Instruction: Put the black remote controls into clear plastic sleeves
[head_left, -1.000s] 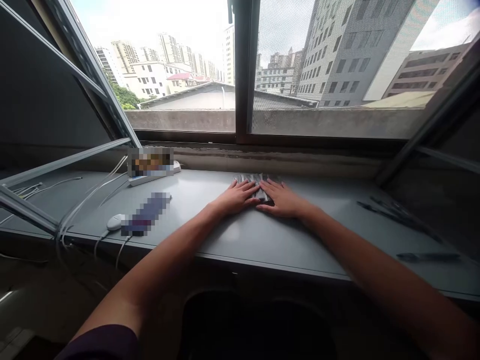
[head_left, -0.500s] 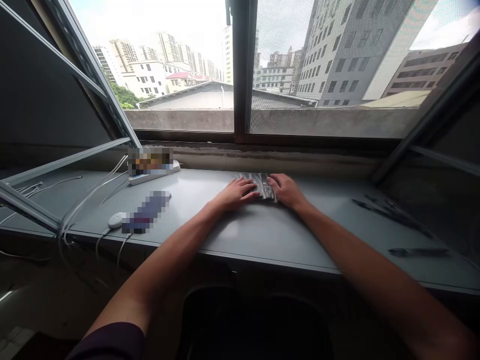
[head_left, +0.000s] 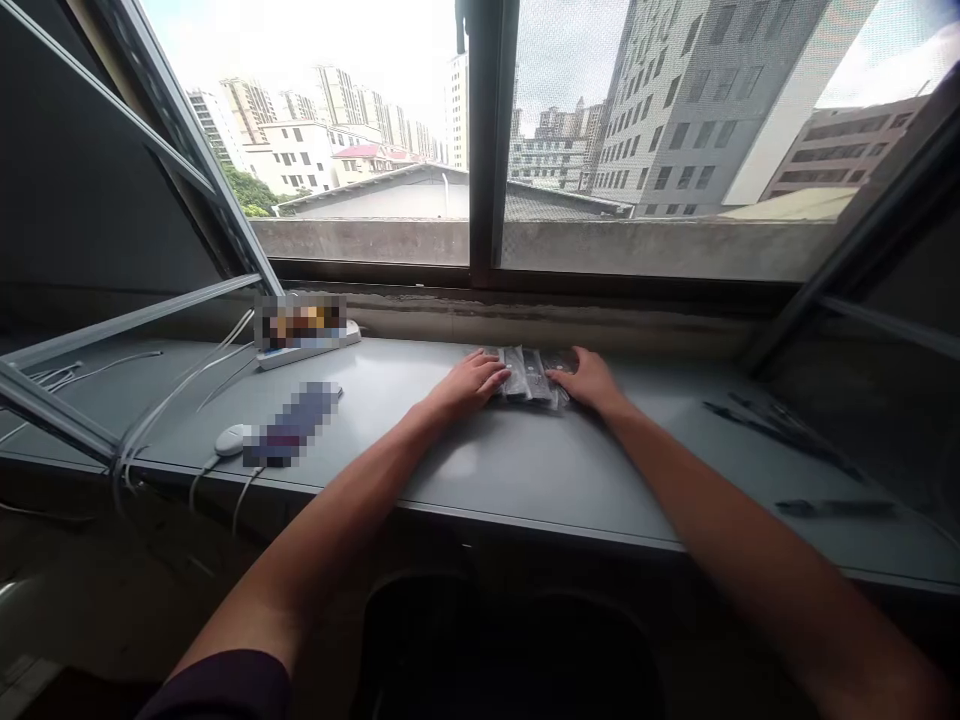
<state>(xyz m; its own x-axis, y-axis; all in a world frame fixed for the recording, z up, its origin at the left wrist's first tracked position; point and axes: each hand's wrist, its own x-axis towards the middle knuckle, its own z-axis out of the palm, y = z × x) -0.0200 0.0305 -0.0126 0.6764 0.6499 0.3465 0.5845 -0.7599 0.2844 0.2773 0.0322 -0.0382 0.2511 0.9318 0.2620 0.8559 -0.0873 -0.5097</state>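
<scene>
Several clear plastic packets (head_left: 531,378) with small grey and dark contents lie side by side on the grey tabletop, near its back. I cannot make out what is inside them. At the left end of the row, my left hand (head_left: 474,380) holds the packets' edge, its fingers and thumb resting on the plastic. My right hand (head_left: 590,382) curves round the right end, thumb on the near side and fingers toward the back, holding the plastic between them. Parts of the outer packets are hidden beneath both hands.
Left on the table (head_left: 487,480) are a blurred-out phone-shaped item (head_left: 292,425), a round white charger (head_left: 233,440), white cables (head_left: 176,395) and a power strip (head_left: 319,345). Dark thin items (head_left: 780,430) and a black pen-like object (head_left: 836,508) lie right. Metal frames slant at both sides.
My hands have moved apart, the right one shifting right. The left fingers have drawn in from lying flat across the packets, and more of the packets shows between my hands.
</scene>
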